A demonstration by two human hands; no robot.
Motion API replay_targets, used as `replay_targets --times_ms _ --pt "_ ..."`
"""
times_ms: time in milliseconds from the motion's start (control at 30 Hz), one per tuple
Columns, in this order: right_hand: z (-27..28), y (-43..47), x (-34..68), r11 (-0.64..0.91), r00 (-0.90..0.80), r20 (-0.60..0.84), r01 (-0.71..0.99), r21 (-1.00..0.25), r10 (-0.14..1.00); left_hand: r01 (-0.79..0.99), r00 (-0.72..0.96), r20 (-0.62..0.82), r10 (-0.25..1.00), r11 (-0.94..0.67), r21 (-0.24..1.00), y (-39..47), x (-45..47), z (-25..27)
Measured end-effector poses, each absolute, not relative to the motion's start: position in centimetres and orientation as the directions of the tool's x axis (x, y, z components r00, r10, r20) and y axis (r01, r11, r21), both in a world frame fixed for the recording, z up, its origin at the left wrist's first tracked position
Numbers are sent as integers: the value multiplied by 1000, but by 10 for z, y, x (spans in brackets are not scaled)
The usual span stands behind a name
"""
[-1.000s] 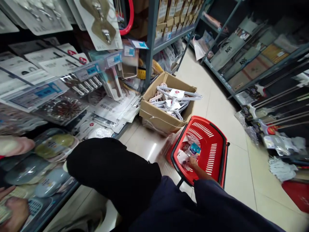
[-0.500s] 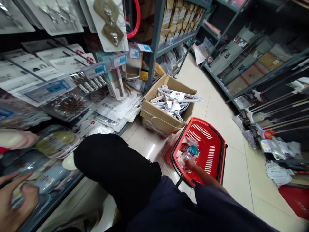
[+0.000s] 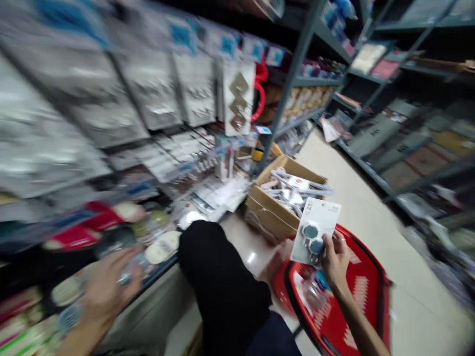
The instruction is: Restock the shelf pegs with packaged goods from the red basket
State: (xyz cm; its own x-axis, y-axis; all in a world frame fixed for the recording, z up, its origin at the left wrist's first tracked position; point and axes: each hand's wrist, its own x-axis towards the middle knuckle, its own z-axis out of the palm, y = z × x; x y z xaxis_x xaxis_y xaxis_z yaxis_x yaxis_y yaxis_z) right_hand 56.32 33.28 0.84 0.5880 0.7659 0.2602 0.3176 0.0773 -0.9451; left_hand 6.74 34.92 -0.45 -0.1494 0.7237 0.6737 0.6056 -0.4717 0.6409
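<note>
My right hand (image 3: 336,254) pinches a white card of wall hooks (image 3: 318,230) by its right edge. Two grey-green octagonal hooks are mounted on the card, which hangs upright above the red shopping basket (image 3: 386,306). Inside the basket lies a clear plastic package (image 3: 314,291), partly hidden. On the left, my left hand (image 3: 115,282) is over the low shelf of packaged goods, smeared by motion. Its thumb and fingers look apart, close to a grey-blue plastic-wrapped item (image 3: 139,262). A pale oval item (image 3: 163,247) lies just right of it.
A cardboard box (image 3: 269,212) of wire hangers (image 3: 293,185) stands on the floor behind the basket. Hook cards (image 3: 193,89) hang along the left rack. My black-clad knee (image 3: 218,277) is between shelf and basket. Another shelf unit (image 3: 393,143) lines the aisle's right side.
My right hand has risen out of the basket with the hook card. My left hand has moved right along the low shelf. The view has shifted, showing more of the left rack.
</note>
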Motion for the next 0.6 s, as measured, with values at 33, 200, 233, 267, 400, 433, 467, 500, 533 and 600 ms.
replay_targets --times_ms 33,200,233,267,400,433,467,500,533,600 --pt "16 355 524 160 527 288 275 -948 800 710 -125 774 621 -490 507 344 60 2" --pt "113 430 298 556 137 543 -93 -826 829 839 18 927 375 -509 189 338 47 101" --pt "140 434 255 606 84 603 -197 -770 793 823 -19 934 357 -525 217 341 39 124" --pt "165 434 216 636 32 658 -295 -713 752 816 -71 937 342 -520 252 342 30 143" --pt "199 416 97 655 -145 792 -484 -580 594 743 -481 845 234 -403 534 327 -11 162" --pt "187 411 78 670 -161 809 -482 -565 566 708 -574 796 191 -372 600 321 -20 154" --pt "168 407 62 692 -189 828 -468 -549 529 679 -646 751 137 -345 648 315 -27 143" --pt "146 404 50 723 -227 851 -452 -522 473 660 -697 713 76 -321 679 309 -34 131" --pt "121 402 41 751 -274 868 -436 -496 414 653 -723 691 28 -299 696 305 -39 120" --pt "78 398 33 783 -360 867 -401 -476 344 671 -716 698 7 -265 692 301 -46 102"
